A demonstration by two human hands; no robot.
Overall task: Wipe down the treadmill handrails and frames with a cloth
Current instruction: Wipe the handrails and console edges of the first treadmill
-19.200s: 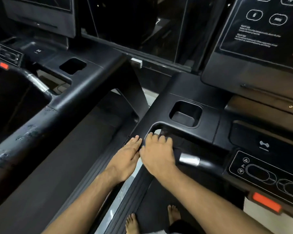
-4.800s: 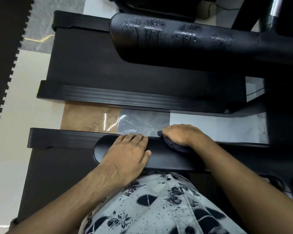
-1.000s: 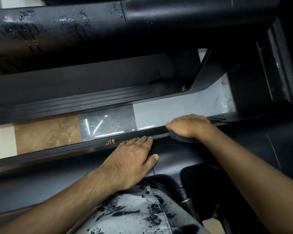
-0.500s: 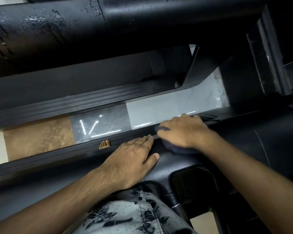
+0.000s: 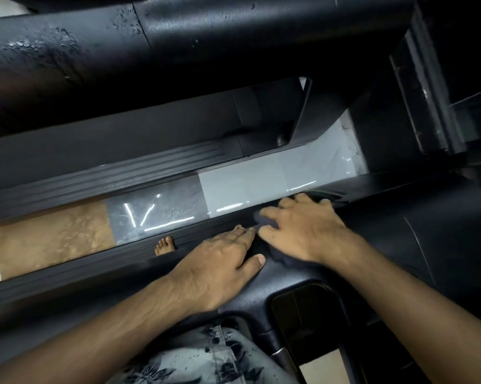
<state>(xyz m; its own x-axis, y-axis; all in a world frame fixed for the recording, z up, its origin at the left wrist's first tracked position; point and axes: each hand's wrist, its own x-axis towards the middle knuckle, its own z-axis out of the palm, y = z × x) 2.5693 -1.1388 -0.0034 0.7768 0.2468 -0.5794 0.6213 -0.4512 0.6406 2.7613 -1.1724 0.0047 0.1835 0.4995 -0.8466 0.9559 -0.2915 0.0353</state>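
My right hand (image 5: 300, 228) lies on a bunched dark cloth (image 5: 264, 219) and grips it against the top of the black treadmill handrail (image 5: 427, 223), near its far edge. Most of the cloth is hidden under the palm; a bit shows between thumb and forefinger and below the wrist. My left hand (image 5: 220, 261) rests flat on the same handrail, just left of the right hand, fingertips almost touching it. The hand is blurred by motion.
The neighbouring treadmill's thick black rail (image 5: 67, 54), with wet-looking patches, crosses the top. Its ribbed side frame (image 5: 95, 178) runs below. Tiled floor (image 5: 53, 236) shows in the gap, with my bare foot (image 5: 166, 245). A cup-holder opening (image 5: 303, 311) sits near my patterned shorts (image 5: 206, 356).
My right hand has slid the cloth left and nearer along the rail, up against my left hand, and its fingers have spread. The left hand stays in place.
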